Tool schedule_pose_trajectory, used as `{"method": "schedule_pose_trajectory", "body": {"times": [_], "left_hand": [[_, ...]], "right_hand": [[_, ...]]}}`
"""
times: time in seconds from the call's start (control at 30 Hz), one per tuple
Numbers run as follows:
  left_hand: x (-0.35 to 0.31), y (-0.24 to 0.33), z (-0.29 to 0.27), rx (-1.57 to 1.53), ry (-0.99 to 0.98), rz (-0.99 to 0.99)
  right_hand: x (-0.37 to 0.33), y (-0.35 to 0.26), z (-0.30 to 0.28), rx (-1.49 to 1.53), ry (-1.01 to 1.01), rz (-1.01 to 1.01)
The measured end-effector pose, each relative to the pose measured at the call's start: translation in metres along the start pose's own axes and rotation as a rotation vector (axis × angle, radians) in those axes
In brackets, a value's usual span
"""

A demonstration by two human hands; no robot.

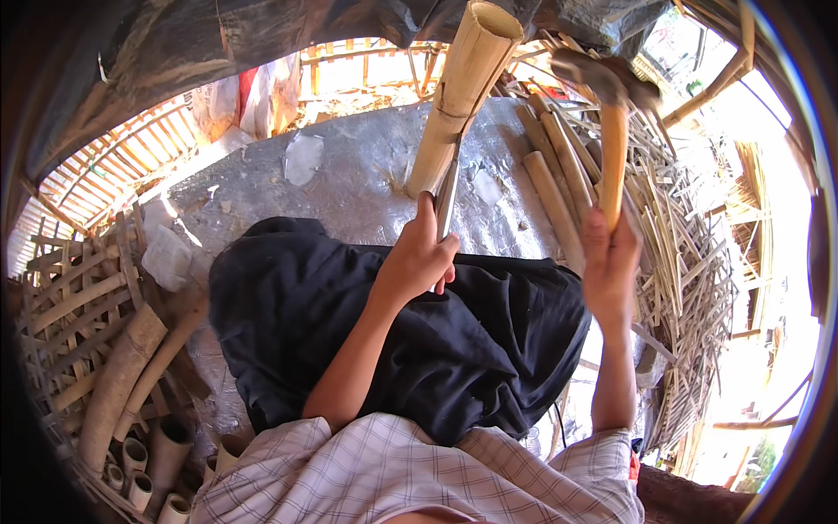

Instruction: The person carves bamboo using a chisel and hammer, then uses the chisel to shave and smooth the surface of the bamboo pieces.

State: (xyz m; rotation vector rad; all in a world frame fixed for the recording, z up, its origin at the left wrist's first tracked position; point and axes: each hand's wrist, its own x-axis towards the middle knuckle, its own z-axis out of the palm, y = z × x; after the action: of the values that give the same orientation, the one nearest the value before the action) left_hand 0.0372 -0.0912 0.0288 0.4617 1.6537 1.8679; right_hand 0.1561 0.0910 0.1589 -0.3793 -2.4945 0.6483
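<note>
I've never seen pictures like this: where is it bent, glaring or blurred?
Head view throughout: fisheye bends straight edges near the dark rim; daylight bleaches the picture's right side; the silvery surface glares; hammer smears at its head, probably from motion; left hand looks sharper.

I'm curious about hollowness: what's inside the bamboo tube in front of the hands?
At its open end, the bamboo tube shows a pale inner wall; farther down, its own sides hide the interior.

Slatted wall [109, 179] beyond; dark sheeting [157, 70] overhead; shiny grey floor [358, 166]; bright daylight [790, 253] right.
</note>
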Motion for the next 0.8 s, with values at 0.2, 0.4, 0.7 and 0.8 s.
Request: {"method": "schedule_pose_trajectory", "body": {"times": [0.2,0.4,0.7,0.8], "left_hand": [[-0.004,0.006,-0.011,0.152,-0.022,-0.046],[-0.005,0.006,-0.008,0.164,-0.018,-0.05],[-0.004,-0.005,0.011,0.237,-0.148,-0.097],[-0.006,-0.01,0.024,0.23,-0.162,-0.085]], "right_hand": [[-0.002,0.046,0.037,-0.3,-0.34,0.097],[0.014,0.033,-0.013,-0.064,-0.091,0.115],[-0.027,0.053,0.05,-0.27,-0.3,0.021],[-0.029,0.047,0.025,-0.152,-0.174,0.027]]}}
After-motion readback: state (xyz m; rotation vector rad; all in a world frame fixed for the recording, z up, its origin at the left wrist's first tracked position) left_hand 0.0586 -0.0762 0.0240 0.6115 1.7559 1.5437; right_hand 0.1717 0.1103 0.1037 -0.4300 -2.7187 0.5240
